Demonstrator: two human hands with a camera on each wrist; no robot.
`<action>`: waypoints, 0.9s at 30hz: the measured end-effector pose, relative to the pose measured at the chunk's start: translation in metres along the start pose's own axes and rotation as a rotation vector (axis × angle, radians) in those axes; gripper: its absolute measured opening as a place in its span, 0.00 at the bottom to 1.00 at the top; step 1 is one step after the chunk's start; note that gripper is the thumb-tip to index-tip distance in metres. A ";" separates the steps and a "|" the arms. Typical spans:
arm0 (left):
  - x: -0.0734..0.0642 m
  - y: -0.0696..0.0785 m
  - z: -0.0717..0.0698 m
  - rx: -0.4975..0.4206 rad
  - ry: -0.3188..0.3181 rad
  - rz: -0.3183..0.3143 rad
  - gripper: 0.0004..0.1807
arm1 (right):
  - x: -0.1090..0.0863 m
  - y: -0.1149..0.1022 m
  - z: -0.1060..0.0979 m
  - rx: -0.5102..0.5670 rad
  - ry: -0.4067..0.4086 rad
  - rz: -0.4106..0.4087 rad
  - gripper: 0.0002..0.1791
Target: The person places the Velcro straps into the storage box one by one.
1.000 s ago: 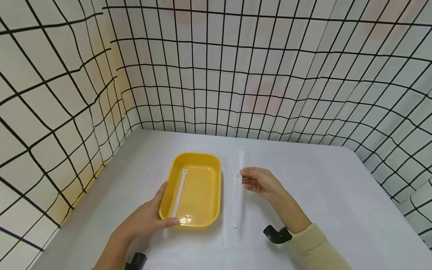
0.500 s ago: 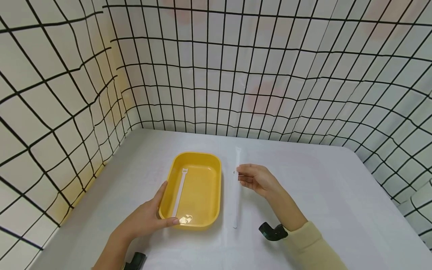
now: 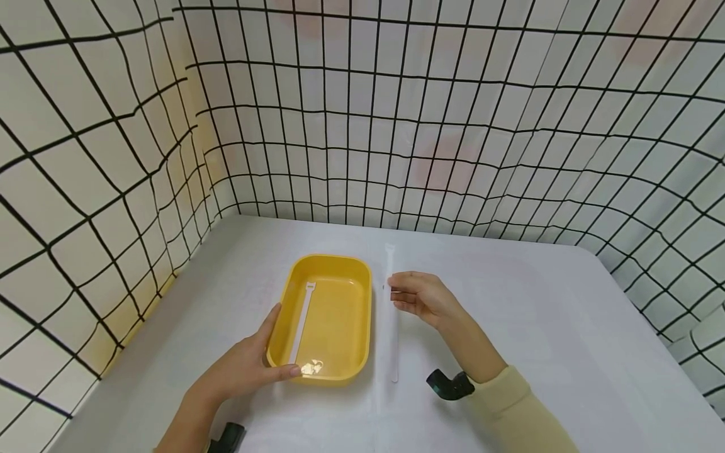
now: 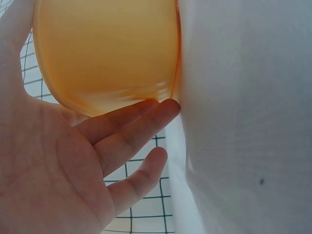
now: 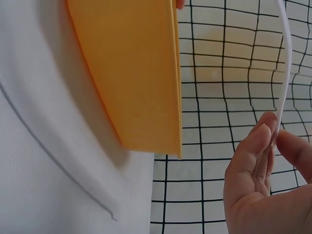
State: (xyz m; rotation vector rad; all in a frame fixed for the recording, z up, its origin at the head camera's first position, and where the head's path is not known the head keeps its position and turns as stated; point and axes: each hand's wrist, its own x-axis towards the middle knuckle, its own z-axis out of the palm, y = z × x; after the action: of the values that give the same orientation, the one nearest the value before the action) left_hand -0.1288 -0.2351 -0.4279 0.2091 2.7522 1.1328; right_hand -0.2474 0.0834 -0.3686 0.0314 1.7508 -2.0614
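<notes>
One thin white strap (image 5: 288,53) is pinched b/w thumb & fingers of the R hand (image 3: 423,301), up off the bench (image 3: 510,296), just right of the yellow tray (image 3: 340,327). L hand (image 3: 246,371) holds the tray's near-left corner, thumb on rim. Strap's prob. v. light, bendy, hard to break, maybe a bit slick; best held w/ a light flat pinch. Vs half a sec ago: R hand & strap have shifted left, nearer the tray; L hand & tray look unmoved.
</notes>
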 end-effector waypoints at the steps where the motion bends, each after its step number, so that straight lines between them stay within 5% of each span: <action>1: 0.000 0.000 0.000 0.002 0.001 -0.002 0.64 | 0.001 0.000 0.002 -0.001 -0.004 -0.001 0.03; 27: 0.000 -0.001 0.000 -0.006 -0.001 -0.005 0.65 | 0.013 0.010 0.038 0.029 -0.055 0.022 0.02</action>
State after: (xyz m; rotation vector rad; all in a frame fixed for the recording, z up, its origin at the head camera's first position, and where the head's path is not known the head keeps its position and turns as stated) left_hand -0.1289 -0.2358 -0.4281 0.2019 2.7466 1.1393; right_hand -0.2459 0.0426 -0.3739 0.0032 1.6806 -2.0526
